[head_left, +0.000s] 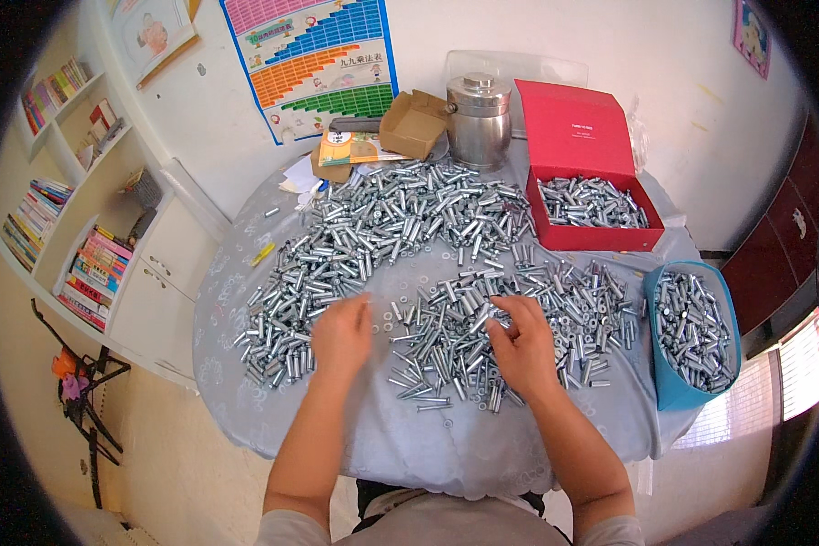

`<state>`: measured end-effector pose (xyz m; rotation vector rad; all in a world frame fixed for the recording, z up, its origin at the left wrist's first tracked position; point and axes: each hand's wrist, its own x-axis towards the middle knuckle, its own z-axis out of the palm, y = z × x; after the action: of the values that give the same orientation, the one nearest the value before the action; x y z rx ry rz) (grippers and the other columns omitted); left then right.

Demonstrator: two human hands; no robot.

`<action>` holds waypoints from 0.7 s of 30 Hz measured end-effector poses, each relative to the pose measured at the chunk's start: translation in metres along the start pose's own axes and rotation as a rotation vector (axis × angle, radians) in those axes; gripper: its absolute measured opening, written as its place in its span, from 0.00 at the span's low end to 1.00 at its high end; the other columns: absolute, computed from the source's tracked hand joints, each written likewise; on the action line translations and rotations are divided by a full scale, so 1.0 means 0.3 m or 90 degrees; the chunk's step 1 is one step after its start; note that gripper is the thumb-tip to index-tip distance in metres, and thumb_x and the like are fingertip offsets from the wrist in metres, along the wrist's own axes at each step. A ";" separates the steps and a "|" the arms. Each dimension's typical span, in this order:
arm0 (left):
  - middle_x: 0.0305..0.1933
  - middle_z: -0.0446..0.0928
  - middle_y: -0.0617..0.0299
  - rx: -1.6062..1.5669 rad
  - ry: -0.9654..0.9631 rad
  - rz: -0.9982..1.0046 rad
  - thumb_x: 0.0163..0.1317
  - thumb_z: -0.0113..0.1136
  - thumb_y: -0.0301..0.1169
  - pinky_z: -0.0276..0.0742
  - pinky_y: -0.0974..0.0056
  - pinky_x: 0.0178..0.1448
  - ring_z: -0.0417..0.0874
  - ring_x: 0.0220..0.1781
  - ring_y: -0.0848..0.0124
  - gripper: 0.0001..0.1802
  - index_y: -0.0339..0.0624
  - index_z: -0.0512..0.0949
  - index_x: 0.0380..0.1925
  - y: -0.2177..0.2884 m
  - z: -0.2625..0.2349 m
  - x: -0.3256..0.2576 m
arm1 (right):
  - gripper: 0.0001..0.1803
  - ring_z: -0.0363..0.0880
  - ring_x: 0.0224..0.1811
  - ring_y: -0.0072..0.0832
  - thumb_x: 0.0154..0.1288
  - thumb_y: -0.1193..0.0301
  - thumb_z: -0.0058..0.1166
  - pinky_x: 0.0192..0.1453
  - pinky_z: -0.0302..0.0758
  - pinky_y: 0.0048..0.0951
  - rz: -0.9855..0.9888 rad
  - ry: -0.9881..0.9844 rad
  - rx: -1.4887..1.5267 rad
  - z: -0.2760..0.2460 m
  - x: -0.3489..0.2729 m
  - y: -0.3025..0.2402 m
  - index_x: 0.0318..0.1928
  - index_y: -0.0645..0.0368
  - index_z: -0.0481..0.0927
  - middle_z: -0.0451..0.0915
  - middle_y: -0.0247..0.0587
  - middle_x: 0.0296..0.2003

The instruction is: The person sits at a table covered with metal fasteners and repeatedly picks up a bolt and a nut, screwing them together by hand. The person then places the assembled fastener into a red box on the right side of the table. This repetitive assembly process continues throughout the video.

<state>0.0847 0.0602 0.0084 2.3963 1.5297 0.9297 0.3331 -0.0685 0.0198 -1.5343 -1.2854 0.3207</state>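
Observation:
My left hand [342, 338] hovers at the inner edge of the left heap, its fingers drawn together in a pinch; whatever is between them is too small to make out. My right hand [524, 347] is over the nearer right-hand heap of silvery bolts and sleeves [446, 350], thumb and forefinger curled toward each other. Bright metal shows at those fingertips, but I cannot separate it from the pile behind. Small round washers [387, 328] lie between my hands. A larger heap of metal sleeves [382, 218] curves around the back and left of the table.
A grey cloth [391, 437] covers the round table. At the back right, an open red box [601, 238] holds metal parts; a blue bin [692, 397] of them stands at the right edge. A steel canister [479, 123], brown carton [413, 125] and yellow marker [263, 254] are also there.

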 end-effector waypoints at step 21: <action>0.46 0.80 0.52 0.153 -0.176 0.021 0.57 0.64 0.29 0.79 0.51 0.51 0.83 0.45 0.53 0.09 0.41 0.85 0.38 -0.109 -0.101 -0.025 | 0.15 0.80 0.31 0.34 0.63 0.76 0.61 0.33 0.77 0.29 -0.005 -0.014 0.001 -0.013 -0.003 -0.037 0.51 0.61 0.80 0.77 0.48 0.48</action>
<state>0.0402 0.0630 0.0152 2.5845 1.5756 0.4130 0.3296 -0.0728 0.0302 -1.5282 -1.3073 0.3340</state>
